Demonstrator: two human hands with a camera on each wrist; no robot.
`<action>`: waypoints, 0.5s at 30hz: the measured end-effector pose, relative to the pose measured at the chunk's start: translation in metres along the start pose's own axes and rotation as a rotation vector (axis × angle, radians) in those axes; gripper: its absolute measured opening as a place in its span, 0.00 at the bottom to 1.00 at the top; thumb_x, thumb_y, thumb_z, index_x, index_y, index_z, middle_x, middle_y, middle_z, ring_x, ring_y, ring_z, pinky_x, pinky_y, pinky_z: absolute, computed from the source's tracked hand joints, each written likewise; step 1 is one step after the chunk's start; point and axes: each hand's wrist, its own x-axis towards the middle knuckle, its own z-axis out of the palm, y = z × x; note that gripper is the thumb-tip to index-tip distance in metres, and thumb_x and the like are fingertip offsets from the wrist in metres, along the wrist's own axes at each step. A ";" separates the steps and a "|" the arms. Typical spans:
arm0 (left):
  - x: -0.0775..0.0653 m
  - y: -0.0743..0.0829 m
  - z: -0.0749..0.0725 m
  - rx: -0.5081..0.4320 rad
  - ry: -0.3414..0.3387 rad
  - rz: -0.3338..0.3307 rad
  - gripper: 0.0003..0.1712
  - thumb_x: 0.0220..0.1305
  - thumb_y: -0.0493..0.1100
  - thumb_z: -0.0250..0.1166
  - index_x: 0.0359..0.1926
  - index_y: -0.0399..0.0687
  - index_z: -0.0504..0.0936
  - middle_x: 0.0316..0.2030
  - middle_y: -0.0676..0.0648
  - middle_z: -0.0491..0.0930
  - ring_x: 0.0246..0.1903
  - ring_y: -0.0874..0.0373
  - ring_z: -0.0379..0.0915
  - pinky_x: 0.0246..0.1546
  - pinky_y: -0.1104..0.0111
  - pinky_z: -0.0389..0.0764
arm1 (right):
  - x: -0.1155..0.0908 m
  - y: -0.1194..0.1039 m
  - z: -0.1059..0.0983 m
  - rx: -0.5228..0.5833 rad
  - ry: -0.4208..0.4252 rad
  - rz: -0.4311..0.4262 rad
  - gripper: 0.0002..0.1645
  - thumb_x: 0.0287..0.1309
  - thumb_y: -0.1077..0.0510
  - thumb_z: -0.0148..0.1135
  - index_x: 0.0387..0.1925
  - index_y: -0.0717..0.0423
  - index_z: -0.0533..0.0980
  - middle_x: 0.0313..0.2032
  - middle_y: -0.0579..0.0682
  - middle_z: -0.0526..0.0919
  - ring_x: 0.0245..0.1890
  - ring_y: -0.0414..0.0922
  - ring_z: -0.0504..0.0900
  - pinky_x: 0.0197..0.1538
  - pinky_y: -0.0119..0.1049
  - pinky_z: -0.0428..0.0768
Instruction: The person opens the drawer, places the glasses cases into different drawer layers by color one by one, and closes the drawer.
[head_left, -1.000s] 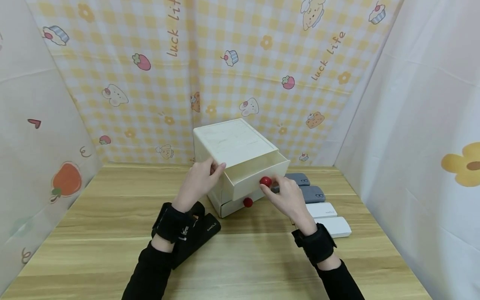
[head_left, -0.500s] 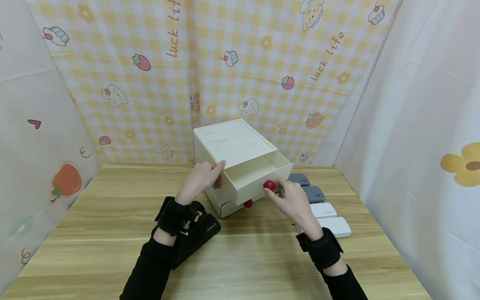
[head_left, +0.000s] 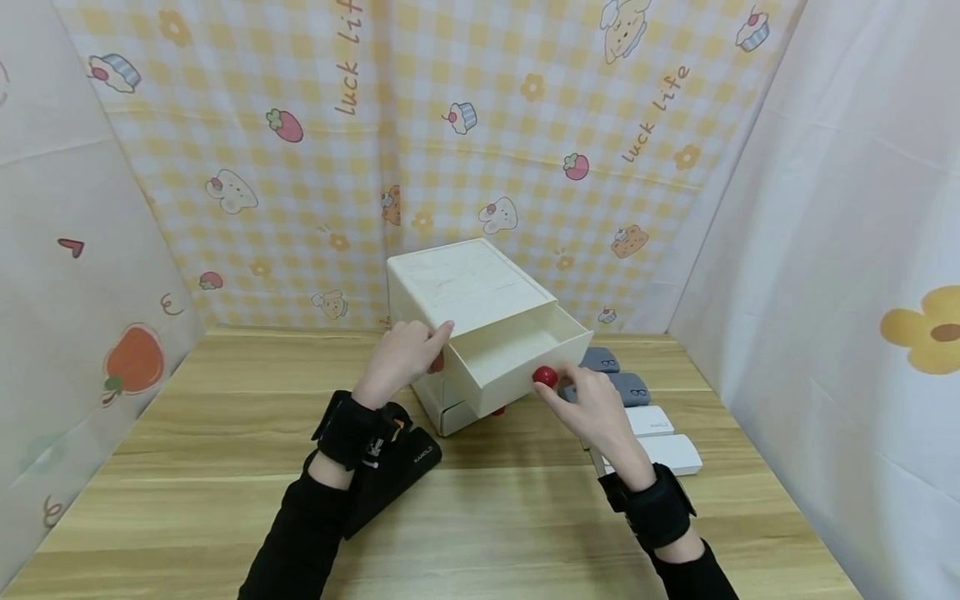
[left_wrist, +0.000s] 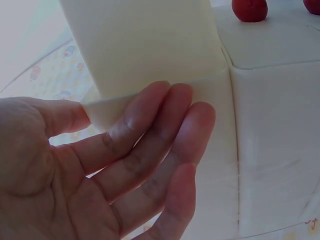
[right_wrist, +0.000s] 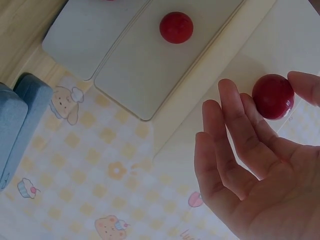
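A cream drawer cabinet (head_left: 472, 283) stands at an angle at the back of the table. Its top drawer (head_left: 502, 387) is pulled well out, and the part of its inside that shows holds nothing. My right hand (head_left: 596, 408) pinches the round red knob (head_left: 545, 377) on that drawer; in the right wrist view the knob (right_wrist: 273, 96) sits between thumb and index finger. My left hand (head_left: 401, 358) grips the cabinet's front left edge. The left wrist view shows its fingers (left_wrist: 135, 117) lying along the side wall, with the thumb on the other face.
Black cases (head_left: 401, 471) marked KAMOLO lie beneath my left wrist. Right of the cabinet, grey cases (head_left: 628, 389) and white cases (head_left: 671, 454) form a row, partly behind my right hand. A lower red knob (right_wrist: 176, 27) shows on a closed drawer. Patterned cloth (head_left: 300, 192) hangs behind.
My right hand has drawn the top drawer further out, toward the front right, and it covers more of the lower knob. The left hand has shifted only slightly on the cabinet.
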 end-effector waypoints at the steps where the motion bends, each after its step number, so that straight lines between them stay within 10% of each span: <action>1: 0.000 0.000 0.000 0.000 -0.002 0.001 0.36 0.73 0.59 0.41 0.09 0.49 0.64 0.08 0.54 0.59 0.11 0.62 0.53 0.16 0.72 0.55 | 0.000 0.000 0.000 0.001 -0.002 0.004 0.15 0.58 0.47 0.63 0.35 0.55 0.78 0.29 0.50 0.83 0.21 0.39 0.67 0.24 0.29 0.61; 15: 0.001 -0.004 0.001 -0.011 -0.025 0.007 0.37 0.73 0.59 0.40 0.17 0.42 0.79 0.10 0.52 0.66 0.11 0.61 0.58 0.17 0.71 0.59 | -0.011 0.002 -0.004 -0.022 0.019 -0.001 0.13 0.56 0.49 0.65 0.33 0.56 0.78 0.26 0.50 0.82 0.19 0.39 0.65 0.24 0.29 0.59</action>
